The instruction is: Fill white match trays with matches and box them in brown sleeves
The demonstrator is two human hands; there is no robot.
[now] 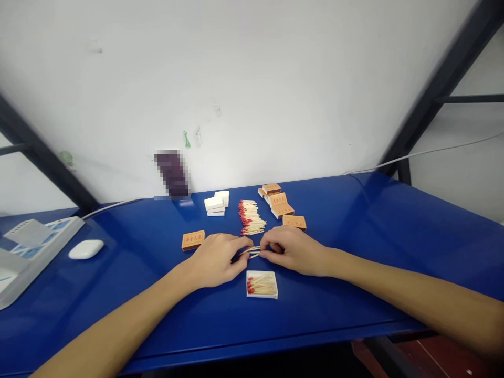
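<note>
Several matches (255, 250) spanned the gap between the left hand (220, 258) and the right hand (295, 249), near the middle of the table (334, 315). The left thumb and forefinger were pinched on the left ends; the right fingers were drawn narrow on the right ends. An open tray (263, 273) lay on the near side of the hands, holding a layer of matches with their red heads to the left.

The work appeared partway through: one tray was partly loaded, while a larger pile (252, 218) lay unboxed on the far side. White trays (216, 205) were stacked far left, and orange covers (280, 202) lay far right. No cover enclosed the loaded tray. One orange box (192, 240) lay beside the left hand; its contents could not be determined.
</note>
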